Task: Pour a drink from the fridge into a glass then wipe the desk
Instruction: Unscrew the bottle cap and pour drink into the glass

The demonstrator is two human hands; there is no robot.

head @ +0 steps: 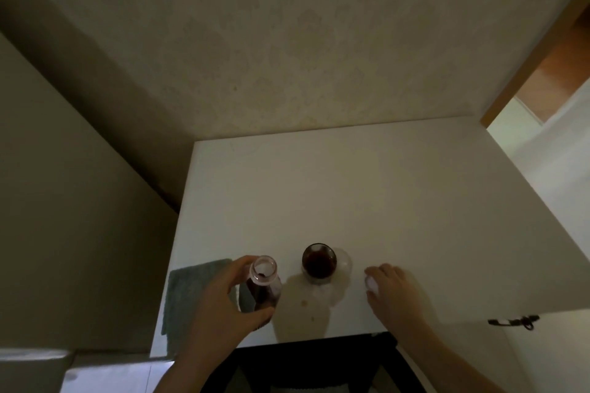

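A clear bottle (pixel 263 284) of dark drink stands upright and uncapped near the white desk's (pixel 351 188) front edge. My left hand (pixel 223 300) is wrapped around its body. Just to its right stands a glass (pixel 319 262) holding dark liquid. My right hand (pixel 394 289) rests on the desk right of the glass, fingers closed over a small white cap (pixel 372 284). Two small brownish drops (pixel 305 303) lie on the desk in front of the glass. A grey-green cloth (pixel 191 290) lies flat at the desk's front left corner, partly behind my left hand.
A patterned wall rises behind the desk. A tall pale surface stands close on the left. A dark chair (pixel 306 360) is tucked under the front edge. A doorway with a wooden frame opens at the right, and a small black latch (pixel 514 321) shows near the desk's right corner.
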